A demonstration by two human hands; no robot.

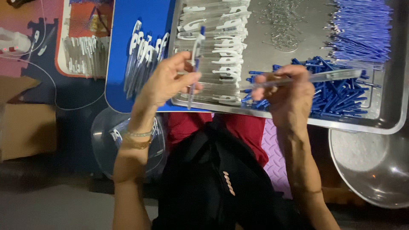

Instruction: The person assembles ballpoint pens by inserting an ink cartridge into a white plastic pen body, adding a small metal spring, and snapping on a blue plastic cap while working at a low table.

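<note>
My left hand [168, 79] grips a partly built pen [196, 59] with a clear barrel, a white clip and a blue tip, held upright over the metal tray [385, 123]. My right hand [284, 89] pinches a long clear pen barrel [324, 76] that lies crosswise and points right, just above a heap of blue pen parts [336, 91]. Rows of clear barrels with white clips [223, 47] lie in the tray's left half, right behind my left hand.
Blue refills [362, 27] are piled at the tray's top right, small metal springs [281, 25] at top middle. Finished pens [142, 55] lie on a blue board. A steel bowl [370, 166] sits lower right, a clear bowl [108, 140] lower left, a cardboard box [25, 127] far left.
</note>
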